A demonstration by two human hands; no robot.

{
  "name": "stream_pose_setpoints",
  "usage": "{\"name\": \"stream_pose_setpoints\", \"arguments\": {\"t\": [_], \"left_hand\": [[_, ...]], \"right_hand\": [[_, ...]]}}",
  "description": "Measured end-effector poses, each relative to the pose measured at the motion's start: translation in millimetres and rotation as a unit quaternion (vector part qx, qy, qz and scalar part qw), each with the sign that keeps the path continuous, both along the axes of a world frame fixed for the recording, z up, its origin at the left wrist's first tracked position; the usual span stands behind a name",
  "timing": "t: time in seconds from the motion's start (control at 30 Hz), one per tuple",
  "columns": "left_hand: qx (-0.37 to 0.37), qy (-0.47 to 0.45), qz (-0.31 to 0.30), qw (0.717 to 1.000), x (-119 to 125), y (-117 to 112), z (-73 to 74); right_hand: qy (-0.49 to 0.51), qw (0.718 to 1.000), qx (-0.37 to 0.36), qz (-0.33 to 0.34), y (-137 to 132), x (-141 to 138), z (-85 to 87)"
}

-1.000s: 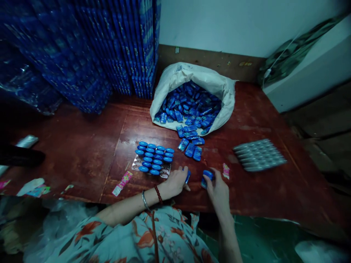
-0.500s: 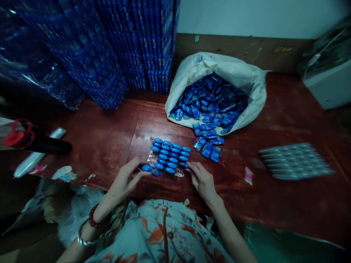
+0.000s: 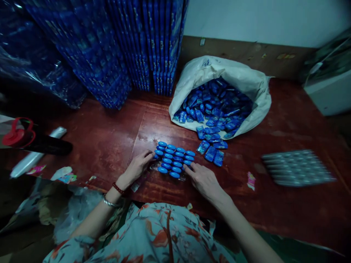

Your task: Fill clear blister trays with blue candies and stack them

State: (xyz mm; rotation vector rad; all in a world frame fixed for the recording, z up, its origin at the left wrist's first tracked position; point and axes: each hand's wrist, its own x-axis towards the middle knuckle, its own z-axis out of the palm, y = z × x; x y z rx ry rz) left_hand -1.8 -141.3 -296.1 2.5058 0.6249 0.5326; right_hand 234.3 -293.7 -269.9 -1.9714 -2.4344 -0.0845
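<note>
Small glossy blue packs point(image 3: 168, 160) stand in rows in a clear plastic tray on the table. At the tray's left edge, my left hand point(image 3: 138, 166) has its fingertips closed on a dark blue pack point(image 3: 156, 156). My right hand point(image 3: 202, 178) is at the tray's right side, fingers together and tips pressed in at the end of a row; what lies under them is hidden. Several loose flat blue packs point(image 3: 210, 153) lie just beyond, in front of an open white sack point(image 3: 192, 73) full of the same packs.
Tall stacks of filled blue packages point(image 3: 161, 47) stand at the back left. A black bottle with a red lid point(image 3: 52, 145) lies on the left beside a clear plastic roll point(image 3: 23, 166). Clear moulded trays point(image 3: 298, 168) are stacked at the right on the wooden table point(image 3: 109, 131).
My left hand has brought its blue packs from in front of the tray up to its left edge; one is now at the fingertips. My right hand stays at the right side. The view has shifted slightly.
</note>
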Motion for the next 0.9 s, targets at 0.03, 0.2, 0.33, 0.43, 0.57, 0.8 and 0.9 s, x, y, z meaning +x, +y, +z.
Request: {"name": "stream_pose_setpoints", "arguments": {"t": [0.03,0.2,0.33,0.43,0.57,0.8,0.9], "left_hand": [[0.023,0.022,-0.016,0.999,-1,1,2.4],[0.093,0.145,-0.129,0.977,7,3,22.2],[0.129,0.194,-0.151,0.961,12,3,26.1],[0.199,0.18,-0.114,0.957,6,2,24.8],[0.277,0.093,-0.051,0.955,12,5,41.6],[0.094,0.121,-0.191,0.97,146,15,71.0],[0.067,0.236,-0.257,0.935,207,16,57.3]], "right_hand": [[-0.003,1.0,0.018,-0.007,-3,1,-3.5],[0.029,0.994,0.088,-0.051,-14,-3,-20.6],[0.093,0.985,0.117,-0.086,-22,-2,-28.1],[0.132,0.957,0.172,-0.192,-31,18,-33.1],[0.112,0.925,0.18,-0.314,-34,60,-37.6],[0.003,0.964,-0.052,-0.261,-8,70,-33.8],[-0.025,0.96,-0.093,-0.263,-8,58,-32.6]]}}
